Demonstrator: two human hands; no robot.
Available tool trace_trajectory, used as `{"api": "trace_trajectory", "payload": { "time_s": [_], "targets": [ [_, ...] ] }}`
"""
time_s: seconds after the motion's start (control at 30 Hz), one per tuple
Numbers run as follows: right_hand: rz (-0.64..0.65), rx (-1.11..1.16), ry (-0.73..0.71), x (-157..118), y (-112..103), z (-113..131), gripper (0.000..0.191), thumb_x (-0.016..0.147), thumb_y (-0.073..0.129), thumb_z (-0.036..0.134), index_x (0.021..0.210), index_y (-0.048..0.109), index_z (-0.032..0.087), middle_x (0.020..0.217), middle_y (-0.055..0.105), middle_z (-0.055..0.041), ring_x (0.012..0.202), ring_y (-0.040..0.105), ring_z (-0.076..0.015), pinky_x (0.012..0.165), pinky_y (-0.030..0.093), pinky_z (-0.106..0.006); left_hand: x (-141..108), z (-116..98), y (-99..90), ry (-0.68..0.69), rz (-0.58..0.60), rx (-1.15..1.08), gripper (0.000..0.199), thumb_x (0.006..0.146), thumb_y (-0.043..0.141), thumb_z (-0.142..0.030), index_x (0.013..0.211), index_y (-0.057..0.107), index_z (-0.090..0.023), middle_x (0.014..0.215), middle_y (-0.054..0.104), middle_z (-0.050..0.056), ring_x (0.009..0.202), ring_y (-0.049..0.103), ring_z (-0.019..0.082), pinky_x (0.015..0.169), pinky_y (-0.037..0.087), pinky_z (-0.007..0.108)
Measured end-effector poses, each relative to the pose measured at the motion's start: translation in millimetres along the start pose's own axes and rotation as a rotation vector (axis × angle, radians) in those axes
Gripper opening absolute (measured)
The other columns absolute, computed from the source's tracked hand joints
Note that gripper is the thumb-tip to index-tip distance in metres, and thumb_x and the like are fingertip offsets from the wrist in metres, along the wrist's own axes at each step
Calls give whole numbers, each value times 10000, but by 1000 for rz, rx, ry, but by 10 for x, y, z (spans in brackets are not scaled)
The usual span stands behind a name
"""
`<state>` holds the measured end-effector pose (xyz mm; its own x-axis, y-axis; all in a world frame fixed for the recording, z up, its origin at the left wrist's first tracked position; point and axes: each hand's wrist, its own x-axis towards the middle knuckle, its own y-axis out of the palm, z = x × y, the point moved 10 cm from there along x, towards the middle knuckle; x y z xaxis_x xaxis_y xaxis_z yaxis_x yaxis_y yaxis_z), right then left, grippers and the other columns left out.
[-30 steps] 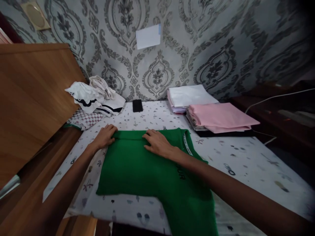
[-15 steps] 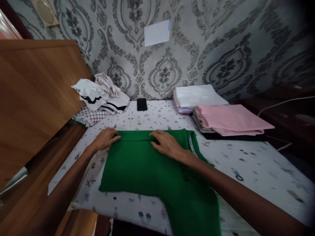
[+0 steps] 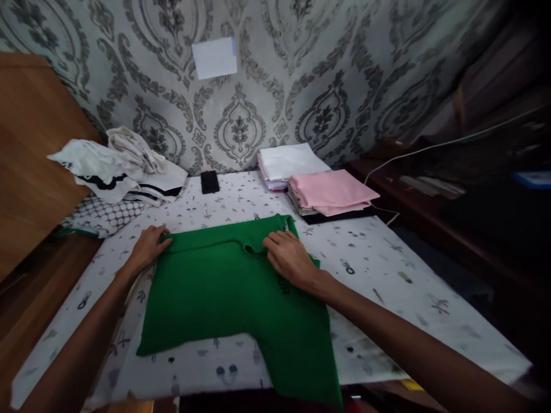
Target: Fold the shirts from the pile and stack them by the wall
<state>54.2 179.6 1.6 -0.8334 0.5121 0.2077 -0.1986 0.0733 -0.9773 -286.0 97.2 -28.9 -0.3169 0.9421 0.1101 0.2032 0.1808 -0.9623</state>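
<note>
A green garment lies folded on the table, its lower right part reaching the front edge. My left hand rests at its upper left corner, with thumb and fingers apart on the cloth. Near the collar at the upper right, my right hand has its fingers bent together on the fabric, pinching it. A small raised fold shows just left of those fingers. Dark lettering is partly visible below my right hand.
Crumpled white clothes lie at the back left beside a wooden panel. A black phone-like object lies near the wall. Folded white cloth and pink cloth are stacked at the back right, near a white cable.
The view has turned right. My right hand has moved toward the collar and closed on the cloth, where a fold has risen. My left hand stays at the upper left corner.
</note>
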Motion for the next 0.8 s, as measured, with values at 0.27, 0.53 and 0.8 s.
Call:
{"api": "trace_trajectory", "payload": {
  "time_s": [0.27, 0.53, 0.8],
  "targets": [
    [87, 314, -1, -24, -115, -23, 153, 934, 540, 274, 958, 659, 180, 923, 676, -67, 793, 605, -196, 667, 412, -310, -97, -242, -230, -140, -69, 246, 480, 901, 423, -440, 1264, 555, -156, 1167, 601, 162, 1084, 597, 344, 873, 501, 452],
    [46, 154, 198, 607, 270, -305, 522, 961, 493, 437, 1369, 538, 114, 1448, 493, -213, 1378, 403, -391, 1118, 357, -526, 38, -1137, 85, 102, -77, 140, 558, 985, 342, -410, 1440, 419, -97, 1525, 436, 188, 1397, 428, 302, 1114, 385, 446],
    [74, 153, 179, 549, 748, -435, 666, 964, 350, 624, 1473, 448, 205, 1544, 408, -152, 1469, 266, -393, 1190, 261, -576, -132, -808, 426, -27, 116, 260, 690, 995, 256, -554, 1547, 300, -144, 1628, 264, 128, 1518, 205, 285, 1198, 197, 564]
  ]
}}
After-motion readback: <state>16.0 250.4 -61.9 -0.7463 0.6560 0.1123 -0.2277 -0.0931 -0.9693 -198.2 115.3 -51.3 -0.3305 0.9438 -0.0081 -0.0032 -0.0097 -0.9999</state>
